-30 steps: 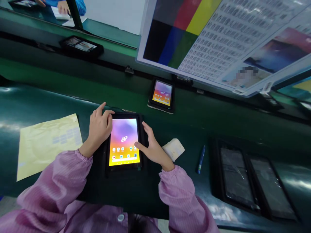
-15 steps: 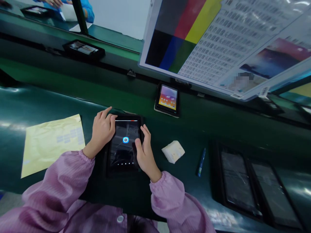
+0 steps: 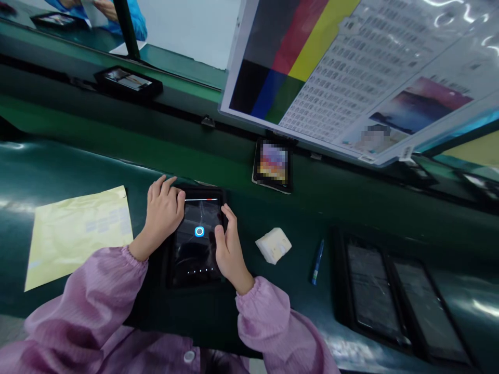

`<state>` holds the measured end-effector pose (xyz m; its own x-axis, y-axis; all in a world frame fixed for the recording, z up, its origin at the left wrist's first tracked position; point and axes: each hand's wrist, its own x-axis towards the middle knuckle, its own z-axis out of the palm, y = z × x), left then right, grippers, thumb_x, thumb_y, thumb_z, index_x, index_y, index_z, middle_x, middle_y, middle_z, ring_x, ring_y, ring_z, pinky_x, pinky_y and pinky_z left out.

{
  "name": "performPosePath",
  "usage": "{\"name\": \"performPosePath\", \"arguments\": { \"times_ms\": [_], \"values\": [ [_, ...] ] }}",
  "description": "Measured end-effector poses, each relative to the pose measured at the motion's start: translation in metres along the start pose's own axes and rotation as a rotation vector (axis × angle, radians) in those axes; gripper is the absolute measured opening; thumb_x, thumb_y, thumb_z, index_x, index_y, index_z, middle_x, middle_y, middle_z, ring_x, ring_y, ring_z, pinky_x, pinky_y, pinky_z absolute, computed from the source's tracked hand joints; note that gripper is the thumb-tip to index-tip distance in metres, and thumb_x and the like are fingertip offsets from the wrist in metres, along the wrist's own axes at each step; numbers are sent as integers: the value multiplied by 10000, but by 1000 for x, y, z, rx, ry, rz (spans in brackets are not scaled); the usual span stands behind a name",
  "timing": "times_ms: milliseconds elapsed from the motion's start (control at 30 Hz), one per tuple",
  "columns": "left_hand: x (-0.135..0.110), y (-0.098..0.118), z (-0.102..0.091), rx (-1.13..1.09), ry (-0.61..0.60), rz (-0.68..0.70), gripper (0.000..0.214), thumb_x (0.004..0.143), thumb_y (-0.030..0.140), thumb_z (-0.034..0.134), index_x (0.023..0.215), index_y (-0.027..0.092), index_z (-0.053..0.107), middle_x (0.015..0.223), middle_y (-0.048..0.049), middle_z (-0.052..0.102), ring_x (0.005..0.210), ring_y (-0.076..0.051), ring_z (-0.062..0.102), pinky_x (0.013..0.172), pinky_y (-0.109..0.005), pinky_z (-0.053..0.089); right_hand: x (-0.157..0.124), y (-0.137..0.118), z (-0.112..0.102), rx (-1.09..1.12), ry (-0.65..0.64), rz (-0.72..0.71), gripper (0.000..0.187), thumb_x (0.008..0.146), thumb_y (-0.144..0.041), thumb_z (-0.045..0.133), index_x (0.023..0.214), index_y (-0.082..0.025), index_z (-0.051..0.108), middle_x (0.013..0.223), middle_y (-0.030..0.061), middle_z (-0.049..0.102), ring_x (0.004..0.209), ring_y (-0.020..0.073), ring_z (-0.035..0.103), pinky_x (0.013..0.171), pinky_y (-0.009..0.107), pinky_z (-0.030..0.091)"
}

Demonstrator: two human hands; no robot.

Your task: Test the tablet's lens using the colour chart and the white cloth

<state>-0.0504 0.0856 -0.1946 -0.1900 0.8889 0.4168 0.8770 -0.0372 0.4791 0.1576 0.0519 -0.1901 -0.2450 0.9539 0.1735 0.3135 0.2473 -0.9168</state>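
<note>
A tablet (image 3: 197, 254) in a black case lies in front of me, its dark screen showing a round blue-and-white icon in the middle and a row of small dots near the bottom. My left hand (image 3: 163, 213) is at its upper left corner, thumb against the edge and fingers stretched out beyond it. Along the right edge, my right hand (image 3: 231, 249) grips the tablet, thumb over the bezel and fingers along the side. The undersides of both hands are hidden. Just right of my right hand sits a white folded cloth or pad (image 3: 274, 245).
A yellow sheet (image 3: 80, 234) lies left. A blue pen (image 3: 317, 262) and two dark tablets (image 3: 372, 288) are at right. A smaller device (image 3: 273, 163) stands behind, below a hanging printed chart (image 3: 331, 78). Across the partition, a person in blue sleeves (image 3: 134, 21) handles something white.
My left index finger and thumb have drawn back slightly at the tablet's top corner. My right hand keeps its place at the edge. The whole view has shifted a little.
</note>
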Motion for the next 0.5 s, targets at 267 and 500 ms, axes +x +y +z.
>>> {"name": "performPosePath", "arguments": {
  "times_ms": [267, 500],
  "values": [
    [11, -13, -4, -399, -129, -291, 532, 1018, 539, 246, 927, 208, 652, 1362, -170, 608, 1404, -368, 435, 1237, -599, 258, -1, -1, -2, 184, 68, 44, 550, 1114, -596, 387, 1531, -240, 430, 1597, 86, 434, 1507, 219, 374, 1301, 455, 293],
    [9, -2, -24, -901, -231, -399, 586, 984, 742, 327, 791, 244, 567, 1227, -121, 739, 1373, -332, 541, 1239, -495, 314, 4, -4, -13, 543, 39, 243, 628, 1075, -676, 452, 1530, -247, 510, 1413, 92, 641, 1340, 283, 588, 1206, 489, 429]
  ]
}}
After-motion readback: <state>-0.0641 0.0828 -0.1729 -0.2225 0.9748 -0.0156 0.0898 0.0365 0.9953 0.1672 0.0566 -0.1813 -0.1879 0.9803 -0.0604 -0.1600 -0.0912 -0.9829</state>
